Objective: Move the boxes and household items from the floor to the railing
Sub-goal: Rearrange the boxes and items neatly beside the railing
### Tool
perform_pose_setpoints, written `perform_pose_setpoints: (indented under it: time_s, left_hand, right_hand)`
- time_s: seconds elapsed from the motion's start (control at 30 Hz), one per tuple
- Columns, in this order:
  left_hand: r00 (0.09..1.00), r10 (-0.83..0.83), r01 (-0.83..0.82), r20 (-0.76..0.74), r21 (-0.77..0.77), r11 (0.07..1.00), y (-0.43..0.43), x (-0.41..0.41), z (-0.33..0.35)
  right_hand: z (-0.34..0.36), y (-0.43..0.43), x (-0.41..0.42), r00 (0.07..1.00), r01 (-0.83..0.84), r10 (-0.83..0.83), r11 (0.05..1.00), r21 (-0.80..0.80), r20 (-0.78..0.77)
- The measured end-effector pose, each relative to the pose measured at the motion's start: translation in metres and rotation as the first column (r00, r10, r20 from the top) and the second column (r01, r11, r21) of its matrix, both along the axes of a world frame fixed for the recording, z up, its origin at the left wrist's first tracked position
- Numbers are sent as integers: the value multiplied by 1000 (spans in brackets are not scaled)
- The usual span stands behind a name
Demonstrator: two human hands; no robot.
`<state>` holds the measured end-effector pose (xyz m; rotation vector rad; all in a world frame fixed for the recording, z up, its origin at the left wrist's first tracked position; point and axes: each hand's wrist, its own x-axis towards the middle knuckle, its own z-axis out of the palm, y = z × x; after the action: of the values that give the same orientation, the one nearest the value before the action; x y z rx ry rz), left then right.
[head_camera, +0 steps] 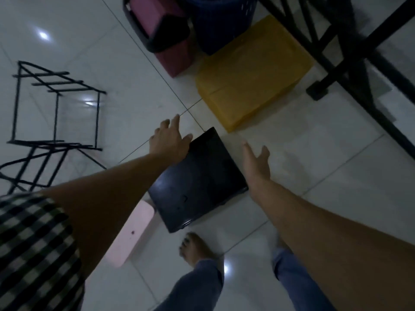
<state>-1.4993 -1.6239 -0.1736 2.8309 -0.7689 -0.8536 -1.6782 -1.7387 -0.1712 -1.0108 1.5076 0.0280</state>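
Reaching down with left hand [168, 138] and right hand [256, 159] on either side of a glossy black flat rectangular box [197, 182] lying on shiny white floor tiles [314, 153].
Fingers straight and spread, gripping nothing; left thumb at the box's far left edge, contact unclear; right palm just beside its right edge. Beyond the fingertips, a matte yellow box [251, 72]; under the left forearm, a smooth pale pink slab [132, 236].
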Motion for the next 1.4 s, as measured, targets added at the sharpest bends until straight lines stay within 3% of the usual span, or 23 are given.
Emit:
perform_pose_setpoints:
  time_s: [0.23, 0.43, 0.63, 0.73, 0.83, 0.9, 0.97, 1.03, 1.1, 1.27, 1.4]
  left_hand:
    - [995, -64, 70, -73, 91, 993, 67, 15, 21]
    - [963, -210, 231, -168, 119, 966, 97, 47, -34]
    - [931, -275, 300, -242, 74, 951, 99, 56, -96]
    - [938, -213, 229, -273, 30, 973, 101, 57, -130]
    - [932, -21, 31, -363, 21, 999, 107, 66, -170]
    - [849, 163, -174, -503, 26, 984, 108, 68, -188]
    - [693, 232, -300, -683, 19, 954, 110, 75, -199]
    - [543, 199, -289, -816, 41, 956, 112, 84, -204]
    - [482, 158, -171, -862, 84, 982, 113, 92, -205]
    - [540, 168, -64, -825, 159, 985, 112, 88, -187]
    - [590, 194, -139, -784, 137, 981, 110, 74, -135]
  right_hand:
    - [19, 95, -23, 985, 155, -149, 985, 79, -87]
    - [-44, 152, 4, 940, 322, -309, 943, 80, -147]
    - [-118, 164, -4, 831, 458, -396, 886, 76, -390]
    - [-162, 179, -17, 847, 489, -439, 864, 116, -301]
    - [-198, 193, -14, 868, 492, -470, 858, 148, -162]
    - [-215, 200, -11, 829, 560, -554, 817, 139, -83]
    - [-227, 208, -9, 737, 658, -675, 728, 194, 33]
    - [-235, 217, -9, 624, 703, -765, 639, 313, 161]
    - [-239, 221, -9, 574, 698, -792, 606, 382, 207]
    - [-239, 215, -18, 570, 654, -792, 598, 462, 218]
    - [-195, 199, -32, 597, 627, -754, 652, 427, 275]
